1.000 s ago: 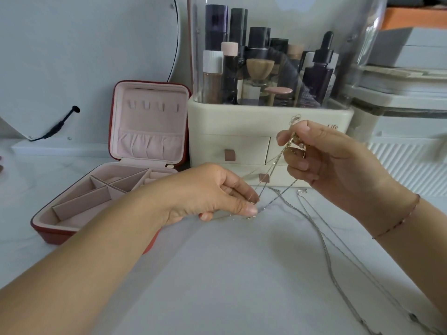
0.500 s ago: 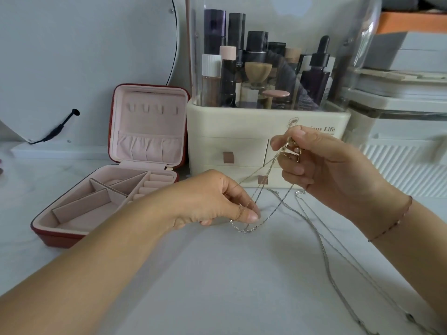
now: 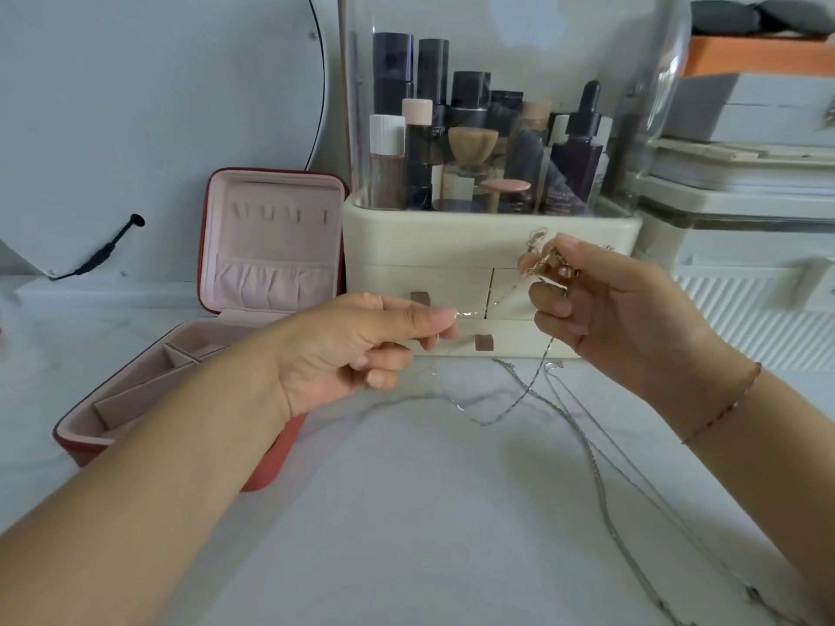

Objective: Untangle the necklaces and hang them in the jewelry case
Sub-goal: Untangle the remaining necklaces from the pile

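Observation:
My left hand point(image 3: 361, 350) pinches a fine chain point(image 3: 470, 313) between thumb and forefinger, held above the white marble top. My right hand point(image 3: 605, 318) grips a gold pendant bunch point(image 3: 544, 259) with the same tangle of thin necklaces. A silver loop point(image 3: 492, 415) sags from both hands onto the table. Longer silver chains point(image 3: 601, 485) trail toward the lower right. The red jewelry case point(image 3: 253, 309) stands open at the left, its pink lid upright with a row of hooks point(image 3: 278, 214) and a pocket.
A cream cosmetics organiser point(image 3: 492, 246) with small drawers and several bottles stands right behind my hands. A round mirror point(image 3: 135, 106) leans at the back left. White storage boxes point(image 3: 745, 196) are stacked at the right.
My left hand has risen and turned, pulling the fine chain up and left. The right hand has shifted a little to the right with the pendants. The silver loop now hangs lower.

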`<control>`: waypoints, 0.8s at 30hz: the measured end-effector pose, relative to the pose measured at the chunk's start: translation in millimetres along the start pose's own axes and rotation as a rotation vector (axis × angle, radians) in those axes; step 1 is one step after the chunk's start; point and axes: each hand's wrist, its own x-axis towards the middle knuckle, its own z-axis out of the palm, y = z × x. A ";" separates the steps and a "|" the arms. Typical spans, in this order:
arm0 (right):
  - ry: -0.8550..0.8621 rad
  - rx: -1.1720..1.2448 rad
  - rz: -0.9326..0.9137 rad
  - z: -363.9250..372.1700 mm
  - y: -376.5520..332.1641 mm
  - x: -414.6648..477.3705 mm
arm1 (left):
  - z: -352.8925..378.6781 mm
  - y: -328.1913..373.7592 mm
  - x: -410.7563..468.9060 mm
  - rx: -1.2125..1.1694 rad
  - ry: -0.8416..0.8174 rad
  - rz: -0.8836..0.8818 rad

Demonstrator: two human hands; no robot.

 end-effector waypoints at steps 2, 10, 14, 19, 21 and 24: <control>-0.004 0.001 0.002 -0.1 0.1 0.0 | 1.3 1.1 -2.8 0.045 -0.103 -0.013; -0.052 -0.046 -0.008 0.9 0.1 -1.5 | 0.1 2.5 -4.9 0.276 -0.075 -0.001; -0.091 -0.074 -0.022 1.2 -0.7 -2.8 | -1.1 2.5 -4.0 0.293 -0.047 0.007; -0.114 -0.118 -0.030 0.9 -0.4 -2.8 | -2.7 -0.5 -1.5 0.333 -0.012 0.008; -0.130 -0.149 -0.047 1.2 0.0 -3.0 | -2.6 -2.0 0.7 0.336 0.021 0.003; -0.163 -0.166 -0.077 1.4 -0.4 -3.5 | -2.2 -3.2 2.3 0.329 0.081 0.004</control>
